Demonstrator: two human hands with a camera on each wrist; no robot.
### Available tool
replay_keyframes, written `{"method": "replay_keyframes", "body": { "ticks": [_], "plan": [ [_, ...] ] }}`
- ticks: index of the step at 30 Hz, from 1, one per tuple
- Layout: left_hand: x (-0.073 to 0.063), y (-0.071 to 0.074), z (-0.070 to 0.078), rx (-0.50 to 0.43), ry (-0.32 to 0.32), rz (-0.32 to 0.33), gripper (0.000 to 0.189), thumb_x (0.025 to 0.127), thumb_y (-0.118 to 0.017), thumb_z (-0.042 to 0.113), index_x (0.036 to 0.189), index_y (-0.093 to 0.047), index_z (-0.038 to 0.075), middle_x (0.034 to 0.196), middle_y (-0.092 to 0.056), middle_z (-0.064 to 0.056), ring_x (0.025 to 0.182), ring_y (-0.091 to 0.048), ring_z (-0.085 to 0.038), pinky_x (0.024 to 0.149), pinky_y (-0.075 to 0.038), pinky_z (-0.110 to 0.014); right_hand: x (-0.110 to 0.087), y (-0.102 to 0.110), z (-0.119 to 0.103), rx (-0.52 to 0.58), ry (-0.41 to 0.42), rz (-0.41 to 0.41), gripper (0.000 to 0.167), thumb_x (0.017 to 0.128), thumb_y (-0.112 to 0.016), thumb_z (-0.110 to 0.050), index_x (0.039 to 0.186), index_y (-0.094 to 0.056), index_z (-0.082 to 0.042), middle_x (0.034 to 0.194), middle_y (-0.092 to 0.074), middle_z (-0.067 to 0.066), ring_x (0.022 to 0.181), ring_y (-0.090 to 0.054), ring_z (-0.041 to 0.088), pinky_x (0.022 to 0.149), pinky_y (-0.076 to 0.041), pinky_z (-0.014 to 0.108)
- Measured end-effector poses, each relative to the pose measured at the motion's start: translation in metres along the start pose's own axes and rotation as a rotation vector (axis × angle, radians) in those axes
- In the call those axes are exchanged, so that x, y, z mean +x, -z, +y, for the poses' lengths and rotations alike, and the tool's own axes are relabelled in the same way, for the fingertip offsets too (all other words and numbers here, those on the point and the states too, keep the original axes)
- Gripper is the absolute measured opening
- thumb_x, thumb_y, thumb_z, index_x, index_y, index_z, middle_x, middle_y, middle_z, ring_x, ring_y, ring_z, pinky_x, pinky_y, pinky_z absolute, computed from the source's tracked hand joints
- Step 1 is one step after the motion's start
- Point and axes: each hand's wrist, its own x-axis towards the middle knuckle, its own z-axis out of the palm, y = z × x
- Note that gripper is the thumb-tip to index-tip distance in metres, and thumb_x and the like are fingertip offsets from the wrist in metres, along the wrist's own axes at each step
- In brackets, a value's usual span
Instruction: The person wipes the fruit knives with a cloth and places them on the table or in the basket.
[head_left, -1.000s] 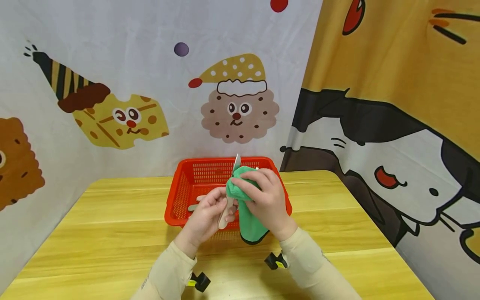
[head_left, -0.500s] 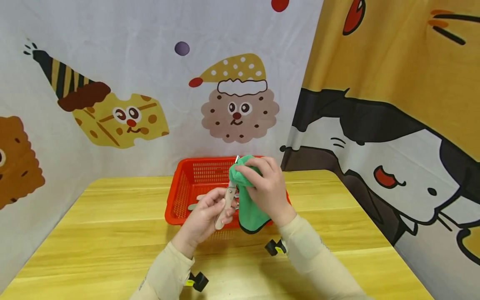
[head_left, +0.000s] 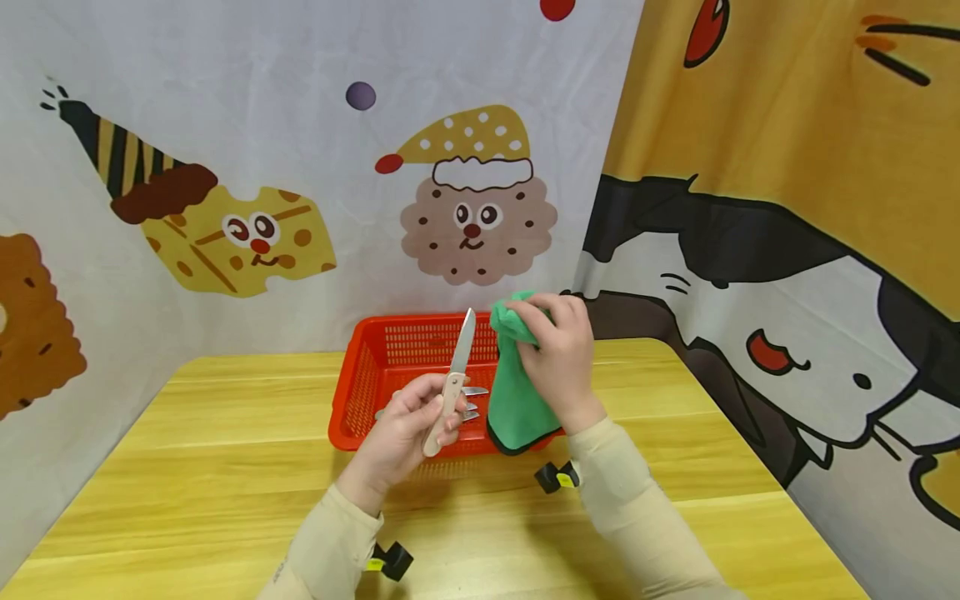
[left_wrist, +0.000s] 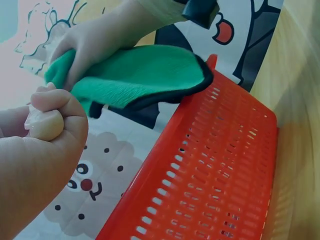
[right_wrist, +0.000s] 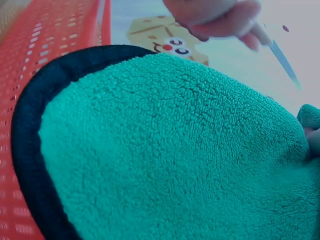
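My left hand (head_left: 405, 429) grips a knife (head_left: 452, 392) by its pale handle, blade tilted up over the red basket (head_left: 341, 417). The whole blade shows in the head view, while the left wrist view catches only the handle's end. To the right, my right hand (head_left: 558, 354) pinches a green cloth (head_left: 517, 400) with black edging. The cloth hangs down, apart from the blade. Most of the right wrist view is filled by the cloth (right_wrist: 165, 140); the knife blade (right_wrist: 285, 62) appears behind it. Several more knives (head_left: 472, 407) lie in the basket, partly hidden by my left hand.
The basket stands on a wooden table (head_left: 225, 467) near its back edge. Behind it hangs a white curtain (head_left: 300, 150) with cartoon prints, and a yellow one (head_left: 787, 108) is at the right. A black wrist device (head_left: 393, 560) sits below my left sleeve.
The cloth was wrapped round the blade earlier. My right hand has slid it up and away to the right, baring the blade. The left hand keeps hold of the knife with little movement.
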Motion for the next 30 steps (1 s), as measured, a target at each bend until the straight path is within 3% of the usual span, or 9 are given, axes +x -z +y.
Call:
{"method": "replay_keyframes", "body": {
  "ticks": [5, 9, 18, 23, 30],
  "plan": [
    [-0.001, 0.002, 0.005, -0.076, 0.007, 0.028, 0.038, 0.107, -0.023, -0.002, 0.129, -0.054, 0.002, 0.104, -0.055, -0.01, 0.081, -0.052, -0.013, 0.066, -0.046, -0.02, -0.002, 0.007, 0.006, 0.021, -0.045, 0.037, 0.02, 0.087, -0.072, 0.0, 0.104, -0.075, -0.01, 0.1, -0.064, 0.013, 0.088, -0.055, 0.035, 0.082, -0.044, 0.047],
    [-0.002, 0.004, 0.007, -0.126, 0.012, 0.028, 0.039, 0.107, -0.02, -0.002, 0.127, -0.053, 0.002, 0.105, -0.055, -0.011, 0.081, -0.052, -0.014, 0.066, -0.047, -0.02, -0.002, 0.012, 0.003, 0.047, -0.037, 0.059, 0.016, 0.091, -0.068, -0.004, 0.104, -0.075, -0.009, 0.1, -0.063, 0.015, 0.088, -0.055, 0.036, 0.082, -0.042, 0.046],
    [-0.002, 0.003, 0.009, -0.101, 0.016, 0.04, 0.039, 0.107, -0.021, -0.001, 0.126, -0.054, 0.003, 0.103, -0.056, -0.009, 0.081, -0.052, -0.013, 0.066, -0.046, -0.02, -0.003, 0.014, -0.023, 0.118, 0.102, 0.022, 0.02, 0.086, -0.072, -0.005, 0.105, -0.075, -0.013, 0.098, -0.065, 0.011, 0.085, -0.055, 0.035, 0.078, -0.045, 0.045],
    [-0.002, 0.005, 0.009, -0.093, -0.011, 0.001, 0.043, 0.106, -0.017, -0.002, 0.125, -0.055, 0.004, 0.104, -0.056, -0.008, 0.081, -0.051, -0.013, 0.067, -0.045, -0.02, -0.007, 0.011, -0.037, 0.133, 0.163, -0.023, 0.026, 0.082, -0.077, -0.004, 0.105, -0.075, -0.015, 0.099, -0.066, 0.009, 0.086, -0.057, 0.032, 0.075, -0.05, 0.043],
    [-0.002, 0.007, 0.006, -0.07, -0.023, -0.038, 0.046, 0.106, -0.016, -0.002, 0.125, -0.057, 0.007, 0.1, -0.057, -0.005, 0.082, -0.051, -0.012, 0.066, -0.044, -0.019, -0.013, 0.003, -0.049, 0.113, 0.256, -0.079, 0.025, 0.083, -0.081, -0.017, 0.108, -0.074, -0.018, 0.102, -0.065, 0.006, 0.089, -0.058, 0.028, 0.076, -0.053, 0.036]
  ]
}}
